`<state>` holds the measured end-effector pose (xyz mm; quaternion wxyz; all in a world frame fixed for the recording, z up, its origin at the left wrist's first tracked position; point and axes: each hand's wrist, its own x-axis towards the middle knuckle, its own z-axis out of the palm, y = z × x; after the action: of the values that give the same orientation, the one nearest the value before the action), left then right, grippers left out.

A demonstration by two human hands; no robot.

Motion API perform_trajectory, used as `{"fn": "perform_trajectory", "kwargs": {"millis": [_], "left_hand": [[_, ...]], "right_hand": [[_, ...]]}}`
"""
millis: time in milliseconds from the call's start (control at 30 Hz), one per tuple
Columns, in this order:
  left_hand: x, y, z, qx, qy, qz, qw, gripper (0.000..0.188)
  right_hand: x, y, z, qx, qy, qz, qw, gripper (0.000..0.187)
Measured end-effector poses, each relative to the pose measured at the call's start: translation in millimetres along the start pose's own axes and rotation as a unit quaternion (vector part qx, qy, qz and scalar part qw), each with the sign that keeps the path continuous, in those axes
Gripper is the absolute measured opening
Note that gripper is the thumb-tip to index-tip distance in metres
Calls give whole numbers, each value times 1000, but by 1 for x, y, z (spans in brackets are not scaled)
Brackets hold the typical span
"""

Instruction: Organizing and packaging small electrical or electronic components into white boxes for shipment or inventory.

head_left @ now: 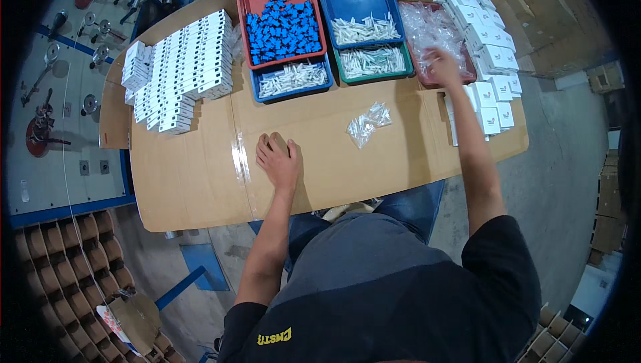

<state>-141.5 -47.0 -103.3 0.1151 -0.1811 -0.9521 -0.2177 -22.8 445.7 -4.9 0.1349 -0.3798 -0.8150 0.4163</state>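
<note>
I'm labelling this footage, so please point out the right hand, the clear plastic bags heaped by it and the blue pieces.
Right hand [444,69]: head view, on the middle of the hand.
Clear plastic bags [433,26]: head view, mid-heap.
Blue pieces [284,30]: head view, mid-pile.

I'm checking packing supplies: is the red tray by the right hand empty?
Not empty: clear plastic bags cover most of the red tray.

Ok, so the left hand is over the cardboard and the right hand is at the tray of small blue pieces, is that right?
Not quite: in the head view, the right hand is at the dark red tray of clear plastic, not the blue pieces. The left hand is over the cardboard.
</note>
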Motion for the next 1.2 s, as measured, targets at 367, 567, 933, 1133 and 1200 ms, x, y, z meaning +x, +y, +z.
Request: {"fn": "perform_trajectory", "kwargs": {"millis": [367,567,933,1133,1200], "left_hand": [[-1,3,6,12,7,12,1000,49],[-1,1,7,9,14,17,1000,49],[-1,2,6,6,17,9,1000,47],[1,3,0,-3,15,8,1000,47],[2,2,0,-12,2,3,1000,48]], "right_hand": [[-125,22,118,-103,-171,-328,923,35],[-127,25,131,193,-117,-96,969,23],[-147,-25,125,514,-137,82,843,26],[-151,-37,138,517,-205,106,825,40],[-146,-39,146,503,-221,110,829,43]]}}
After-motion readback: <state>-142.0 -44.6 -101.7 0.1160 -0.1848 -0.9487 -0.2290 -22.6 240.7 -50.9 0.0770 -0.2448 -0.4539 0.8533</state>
